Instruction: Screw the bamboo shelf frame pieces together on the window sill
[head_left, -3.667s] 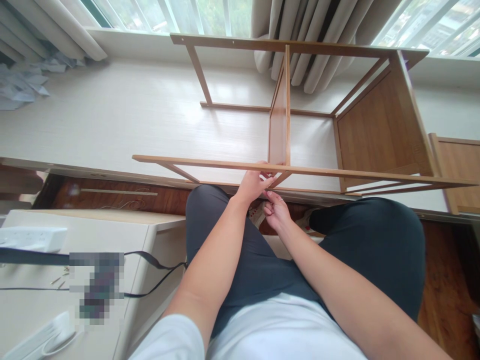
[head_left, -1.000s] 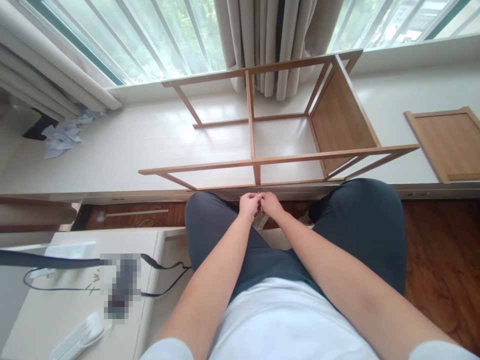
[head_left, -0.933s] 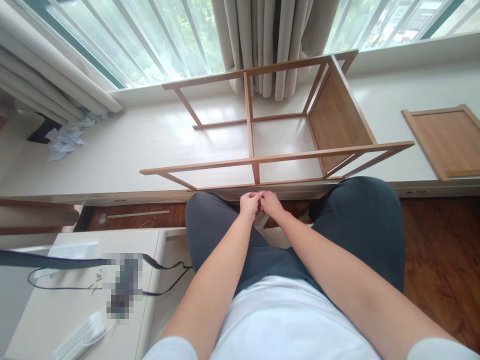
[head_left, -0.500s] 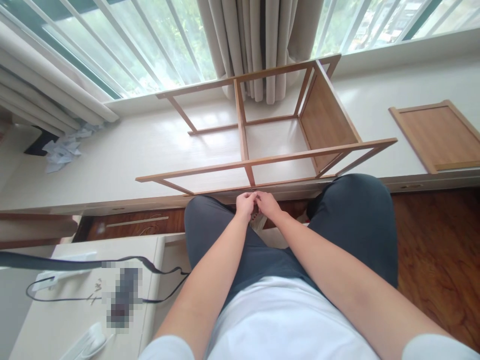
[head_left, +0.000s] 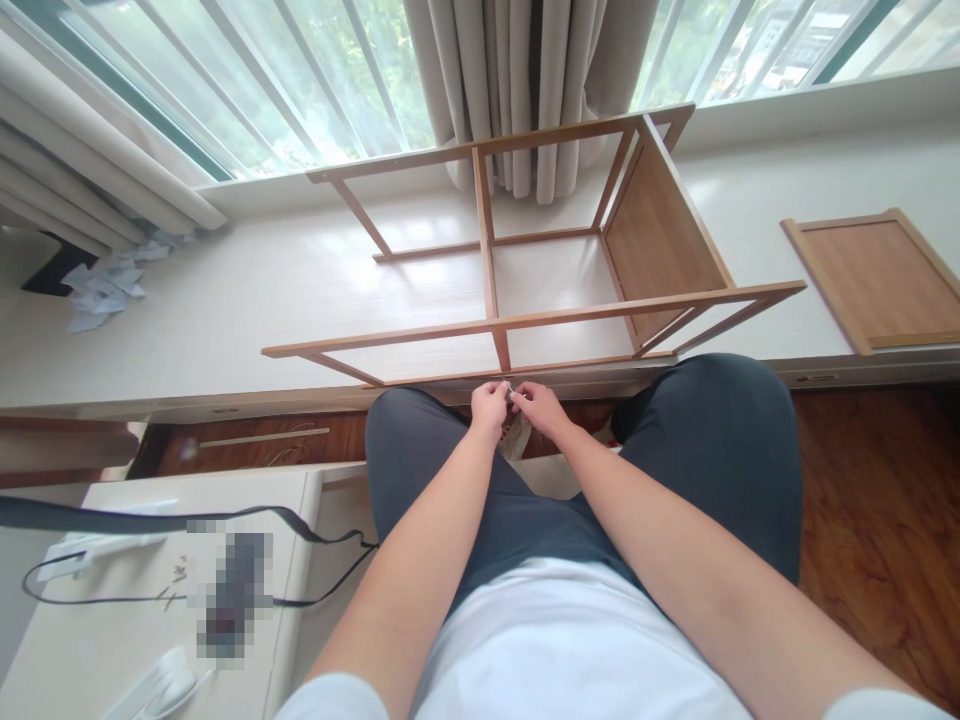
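Between my knees, my left hand (head_left: 489, 408) and my right hand (head_left: 541, 410) meet, both closed in a pinch. At their fingertips shows a small greyish thing (head_left: 510, 393), too small to name. Just beyond my hands, a brown wooden shelf frame (head_left: 491, 280) lies on a long pale window ledge (head_left: 247, 270). One wooden panel (head_left: 667, 225) is fitted across its right part; its left part is open bars. Farther right, a separate wooden panel (head_left: 885, 275) lies flat on the ledge.
At lower left, a white cabinet top (head_left: 97, 640) bears white plastic tools, several small fasteners (head_left: 176, 575) and a blurred-out object (head_left: 232, 595). A dark strap (head_left: 150, 518) crosses above it. Crumpled paper (head_left: 105, 290) lies at the ledge's left end. Curtains (head_left: 517, 90) hang behind the frame.
My fingertips have parted slightly, so the small greyish thing now shows between them. The view has shifted a little; the frame and panels have stayed in place.
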